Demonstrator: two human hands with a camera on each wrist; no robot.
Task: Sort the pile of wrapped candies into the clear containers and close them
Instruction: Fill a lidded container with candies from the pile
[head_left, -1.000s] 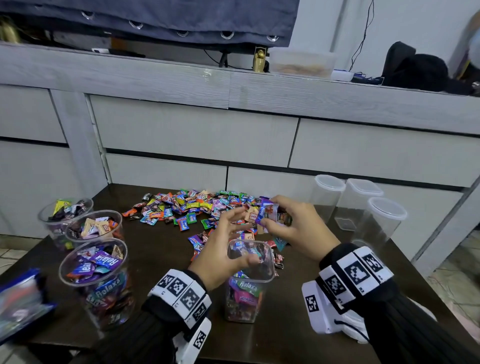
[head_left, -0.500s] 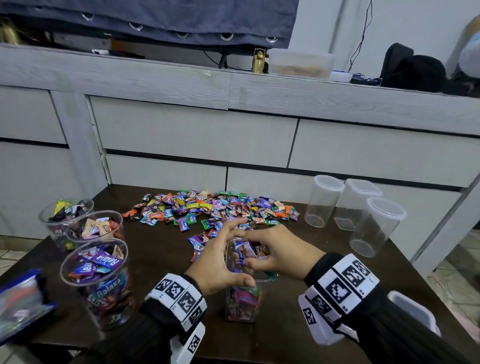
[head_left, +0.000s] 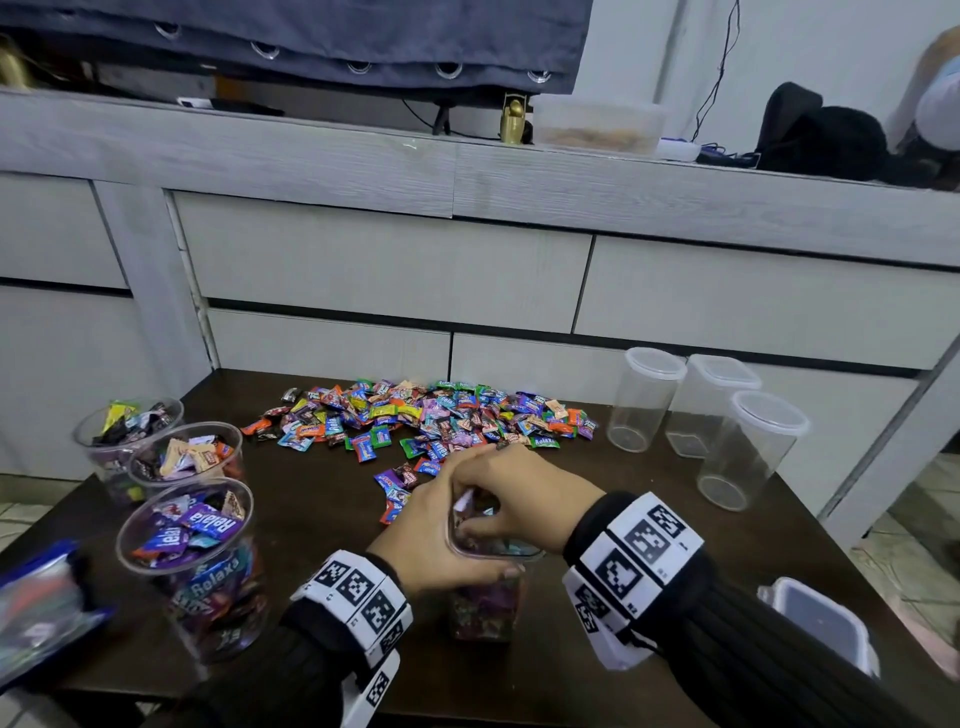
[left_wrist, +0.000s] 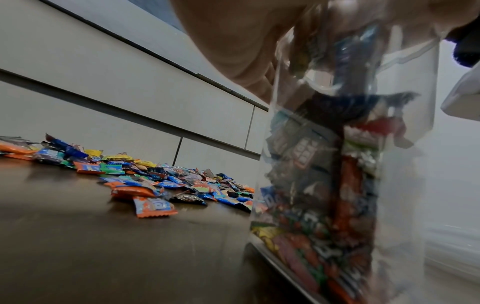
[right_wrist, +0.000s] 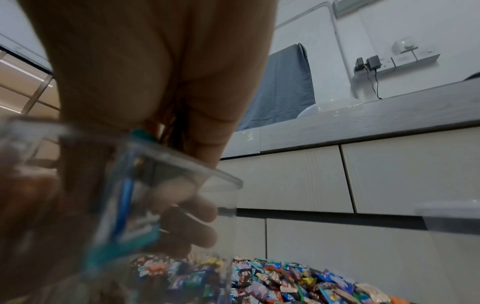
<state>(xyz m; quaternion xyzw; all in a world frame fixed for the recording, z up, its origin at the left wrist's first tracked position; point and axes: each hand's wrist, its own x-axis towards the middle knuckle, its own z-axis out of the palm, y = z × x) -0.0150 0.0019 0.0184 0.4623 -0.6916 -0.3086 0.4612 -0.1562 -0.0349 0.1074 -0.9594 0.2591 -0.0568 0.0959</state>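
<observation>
Dropping candy (head_left: 464, 503) | left hand (head_left: 431, 540) grips jar (head_left: 485, 605), right hand (head_left: 524, 499) pinches candy | risk: full jar tips, candy spills on tabletop (head_left: 322, 499)

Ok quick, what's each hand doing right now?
Left hand: curled round the square candy container, holding it.
Right hand: fingers inside the container's mouth; whether they pinch a candy cannot be told.
</observation>
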